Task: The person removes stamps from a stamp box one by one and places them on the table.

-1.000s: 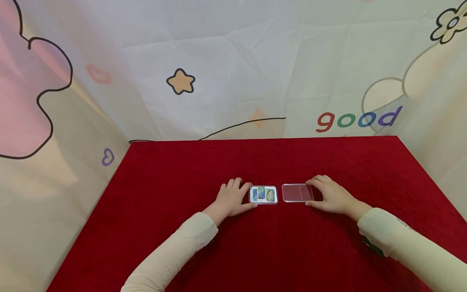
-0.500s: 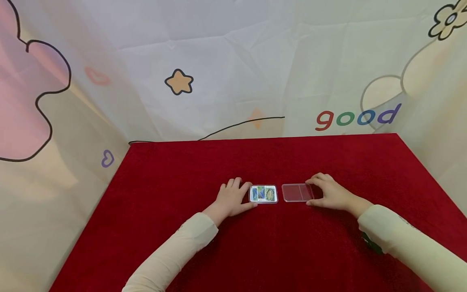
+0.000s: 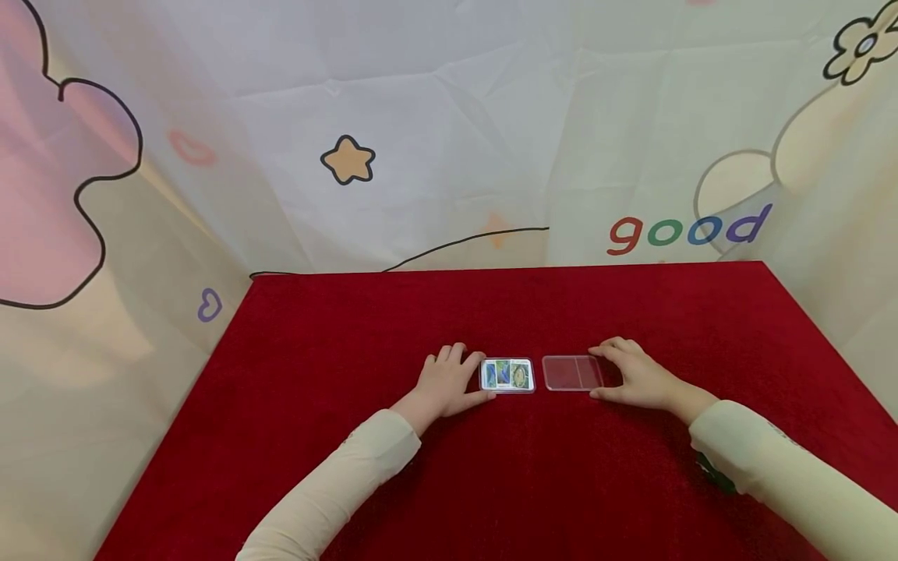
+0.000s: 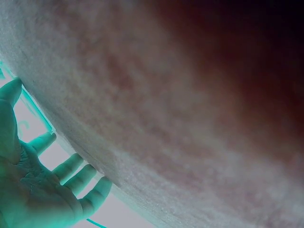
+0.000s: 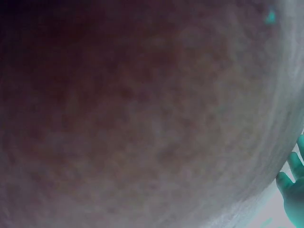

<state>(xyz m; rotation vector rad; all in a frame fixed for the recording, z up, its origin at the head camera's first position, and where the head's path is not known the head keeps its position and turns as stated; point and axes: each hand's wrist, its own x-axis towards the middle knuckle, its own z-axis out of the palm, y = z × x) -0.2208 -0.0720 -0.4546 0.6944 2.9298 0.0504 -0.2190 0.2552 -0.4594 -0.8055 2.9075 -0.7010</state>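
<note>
A small clear plastic case (image 3: 507, 375) with picture cards showing in it lies flat on the red cloth in the head view. My left hand (image 3: 442, 383) holds its left end between thumb and index finger, the other fingers spread on the cloth. Just right of it, separated by a narrow gap, is a clear rectangular plastic lid (image 3: 570, 373) with a line across it. My right hand (image 3: 640, 379) holds the lid's right end between thumb and forefinger. The left wrist view shows the left palm and spread fingers (image 4: 97, 192); the right wrist view catches only fingertips (image 5: 295, 164).
Red cloth (image 3: 512, 475) covers the table. Behind it and on both sides hangs a pale printed curtain (image 3: 449, 140). A small dark green item (image 3: 715, 475) shows under the right sleeve (image 3: 758, 456). Blurred cloth fills most of both wrist views.
Both hands, the case and the lid stay where they were. Only the head view shifts slightly.
</note>
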